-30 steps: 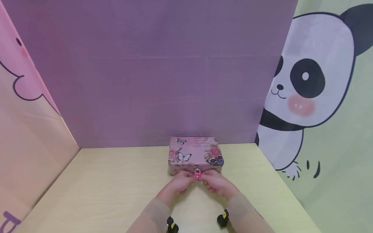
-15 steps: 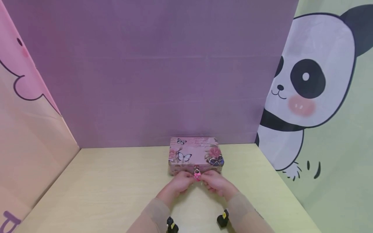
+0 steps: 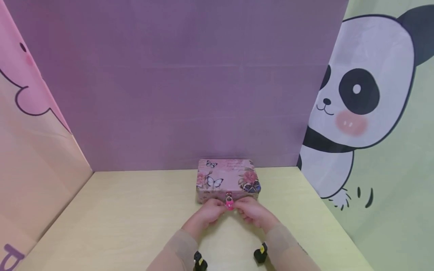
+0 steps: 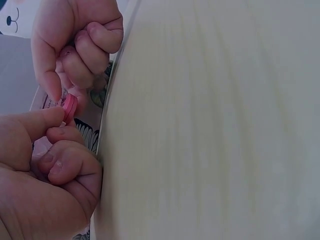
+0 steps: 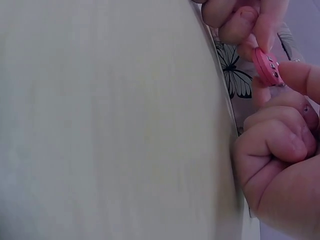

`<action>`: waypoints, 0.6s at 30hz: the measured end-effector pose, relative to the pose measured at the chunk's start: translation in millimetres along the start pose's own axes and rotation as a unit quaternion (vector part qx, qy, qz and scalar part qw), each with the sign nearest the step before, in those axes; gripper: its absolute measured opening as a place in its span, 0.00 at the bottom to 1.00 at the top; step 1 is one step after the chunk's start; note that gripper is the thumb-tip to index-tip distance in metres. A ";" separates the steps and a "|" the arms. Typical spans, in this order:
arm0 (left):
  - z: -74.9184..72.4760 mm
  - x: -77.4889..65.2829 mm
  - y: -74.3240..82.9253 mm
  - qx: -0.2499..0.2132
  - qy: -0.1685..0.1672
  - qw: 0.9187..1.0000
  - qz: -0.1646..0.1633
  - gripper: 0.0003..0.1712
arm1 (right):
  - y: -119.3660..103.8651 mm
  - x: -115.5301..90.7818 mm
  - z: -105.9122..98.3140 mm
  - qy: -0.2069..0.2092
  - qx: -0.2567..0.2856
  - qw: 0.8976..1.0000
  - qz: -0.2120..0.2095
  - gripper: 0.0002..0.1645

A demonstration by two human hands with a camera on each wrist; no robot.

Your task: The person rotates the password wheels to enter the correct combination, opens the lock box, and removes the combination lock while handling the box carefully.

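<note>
At box (image 3: 228, 175) | hands (image 3: 211, 210) (image 3: 254, 212) pinch pink padlock (image 3: 229, 204) | dials (image 5: 271, 66): right wrist view, not left

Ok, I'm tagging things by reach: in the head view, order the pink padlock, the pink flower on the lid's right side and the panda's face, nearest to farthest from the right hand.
From the right hand:
1. Pink padlock: pinched at its fingertips.
2. Pink flower: just beyond the hand, on the box.
3. Panda's face: far off, up to the right.
</note>
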State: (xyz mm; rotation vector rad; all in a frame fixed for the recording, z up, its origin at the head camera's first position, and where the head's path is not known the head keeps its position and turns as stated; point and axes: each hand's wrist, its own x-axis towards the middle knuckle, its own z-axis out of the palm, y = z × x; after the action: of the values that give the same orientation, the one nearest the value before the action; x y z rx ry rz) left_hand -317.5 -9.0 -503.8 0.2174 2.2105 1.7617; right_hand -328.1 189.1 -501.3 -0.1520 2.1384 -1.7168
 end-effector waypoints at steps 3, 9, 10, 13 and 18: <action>-0.5 -0.1 0.6 -0.002 -0.001 1.000 0.001 0.11 | 0.1 0.3 -4.0 0.011 0.005 1.000 0.002 0.17; -1.0 -1.8 2.8 0.006 0.000 1.000 0.001 0.11 | -0.1 -0.2 -9.2 0.022 0.002 1.000 0.005 0.17; -1.1 -2.1 3.2 0.007 0.000 1.000 0.001 0.11 | -0.3 -0.5 -9.5 0.021 0.001 1.000 0.005 0.17; -0.6 -1.9 2.7 0.007 0.002 1.000 0.002 0.11 | -0.4 -1.3 -9.9 0.022 -0.006 1.000 0.001 0.15; 1.1 0.8 0.9 -0.005 0.007 1.000 -0.003 0.13 | -0.4 -2.6 -8.2 0.014 -0.012 1.000 -0.007 0.15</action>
State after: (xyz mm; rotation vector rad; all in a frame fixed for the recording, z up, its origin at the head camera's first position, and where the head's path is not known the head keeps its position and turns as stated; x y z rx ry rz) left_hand -318.0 -7.5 -503.3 0.1967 2.2094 1.7758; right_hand -328.7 197.3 -498.9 -0.1503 2.1837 -1.7127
